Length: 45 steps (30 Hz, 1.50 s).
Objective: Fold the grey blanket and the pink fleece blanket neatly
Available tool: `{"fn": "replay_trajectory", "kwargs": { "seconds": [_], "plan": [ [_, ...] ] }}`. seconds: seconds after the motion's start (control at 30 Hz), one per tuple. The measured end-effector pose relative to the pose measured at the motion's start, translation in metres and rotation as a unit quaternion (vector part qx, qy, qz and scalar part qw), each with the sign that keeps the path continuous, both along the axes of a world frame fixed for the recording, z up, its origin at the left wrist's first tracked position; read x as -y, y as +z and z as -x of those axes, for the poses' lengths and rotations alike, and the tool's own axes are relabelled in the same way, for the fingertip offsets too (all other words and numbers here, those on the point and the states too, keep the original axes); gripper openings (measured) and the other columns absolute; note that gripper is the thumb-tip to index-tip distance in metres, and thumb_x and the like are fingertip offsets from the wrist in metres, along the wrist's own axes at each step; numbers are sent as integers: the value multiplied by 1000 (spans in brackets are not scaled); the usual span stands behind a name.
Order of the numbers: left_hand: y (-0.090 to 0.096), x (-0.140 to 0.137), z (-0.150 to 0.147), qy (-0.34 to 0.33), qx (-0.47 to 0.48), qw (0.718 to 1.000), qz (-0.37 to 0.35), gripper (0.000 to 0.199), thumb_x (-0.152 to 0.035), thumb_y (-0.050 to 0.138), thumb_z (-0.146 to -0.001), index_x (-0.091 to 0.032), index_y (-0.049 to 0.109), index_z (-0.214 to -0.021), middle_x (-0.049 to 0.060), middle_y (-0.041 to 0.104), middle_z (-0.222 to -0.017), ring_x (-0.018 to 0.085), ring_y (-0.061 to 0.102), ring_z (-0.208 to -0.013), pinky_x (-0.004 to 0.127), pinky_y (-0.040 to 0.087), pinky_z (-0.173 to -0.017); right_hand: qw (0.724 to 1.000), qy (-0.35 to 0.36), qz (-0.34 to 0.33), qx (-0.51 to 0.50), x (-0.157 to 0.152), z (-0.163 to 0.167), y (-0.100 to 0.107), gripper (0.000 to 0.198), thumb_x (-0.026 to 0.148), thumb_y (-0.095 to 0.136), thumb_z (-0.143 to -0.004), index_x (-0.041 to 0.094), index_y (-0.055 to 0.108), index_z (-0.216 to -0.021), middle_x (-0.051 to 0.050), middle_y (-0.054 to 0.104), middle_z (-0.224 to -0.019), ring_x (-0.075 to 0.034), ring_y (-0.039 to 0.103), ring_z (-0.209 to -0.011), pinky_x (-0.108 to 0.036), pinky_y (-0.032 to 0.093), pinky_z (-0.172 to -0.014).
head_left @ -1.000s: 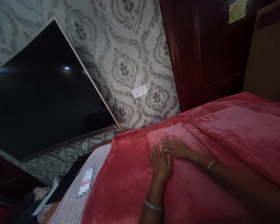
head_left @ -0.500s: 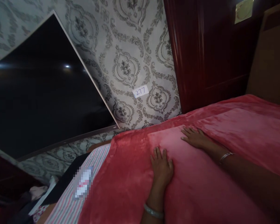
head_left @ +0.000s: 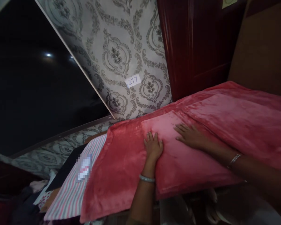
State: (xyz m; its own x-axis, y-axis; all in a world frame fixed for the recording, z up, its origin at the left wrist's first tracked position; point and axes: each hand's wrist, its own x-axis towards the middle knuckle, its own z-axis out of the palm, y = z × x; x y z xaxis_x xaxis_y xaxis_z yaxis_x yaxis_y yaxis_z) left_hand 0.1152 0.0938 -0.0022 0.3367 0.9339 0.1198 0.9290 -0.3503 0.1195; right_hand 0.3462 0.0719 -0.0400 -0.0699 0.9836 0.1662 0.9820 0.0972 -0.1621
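Observation:
A red plush blanket point(head_left: 117, 175) lies spread over a raised surface, with a lighter pink folded panel across its middle. My left hand point(head_left: 153, 146) rests flat on the blanket at the left edge of that panel, fingers spread. To its right, my right hand point(head_left: 189, 136) presses palm down on the pink part, its fingers stretched out and pointing left. Neither hand grips anything. A bracelet shows on each wrist.
Left of the blanket is a striped cloth point(head_left: 67, 193) with a blurred packet point(head_left: 84, 168) on it. A large dark television screen point(head_left: 37, 84) leans at the patterned wall. A paper marked 277 point(head_left: 133, 81) sticks there. Behind stands a dark red wooden panel point(head_left: 189, 47).
The view has tilted down and shifted right, showing the blanket's near edge. My right hand has slid slightly toward me over the panel; my left hand stays at the panel's edge.

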Motion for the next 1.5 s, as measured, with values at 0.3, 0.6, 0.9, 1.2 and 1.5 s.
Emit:
{"fn": "replay_trajectory", "kwargs": {
  "seconds": [0.3, 0.6, 0.9, 1.2, 1.5],
  "plan": [
    [30, 20, 15, -38, 41, 997, 60, 62, -43, 41, -102, -17, 37, -158, 16, 24, -169, 30, 17, -158, 58, 20, -125, 996, 47, -78, 9, 54, 6, 12, 63, 45, 35, -101, 12, 46, -154, -20, 41, -157, -35, 34, -149, -62, 30, -119],
    [-9, 115, 29, -124, 5, 991, 40, 64, -31, 46, -98, -10, 38, -157, 18, 26, -167, 32, 18, -157, 60, 13, -127, 988, 101, -117, -16, 106, 65, -35, 57, 38, 41, -98, 20, 49, -152, -13, 42, -158, -28, 39, -147, -54, 34, -118],
    [-20, 103, 31, -115, 21, 993, 15, 61, -30, 44, -98, -16, 41, -157, 14, 30, -166, 29, 22, -156, 59, 15, -127, 993, -16, -107, -43, 123, -5, -43, 62, 51, 39, -100, 22, 48, -153, -10, 42, -158, -29, 37, -148, -57, 28, -121],
    [-21, 100, 32, -106, 16, 994, 14, 61, -31, 40, -99, -14, 41, -156, 15, 29, -167, 29, 22, -156, 58, 14, -127, 985, -19, -146, -90, 137, -12, -46, 57, 49, 40, -101, 23, 52, -151, -11, 48, -154, -29, 41, -146, -58, 36, -118],
    [-35, 94, 34, -106, 62, 992, -12, 60, -32, 45, -96, -18, 46, -154, 13, 36, -165, 30, 26, -155, 57, 15, -128, 960, -91, -257, -54, 154, -90, -34, 51, 29, 42, -95, 19, 61, -141, -14, 60, -142, -32, 56, -133, -59, 47, -110]
  ]
}}
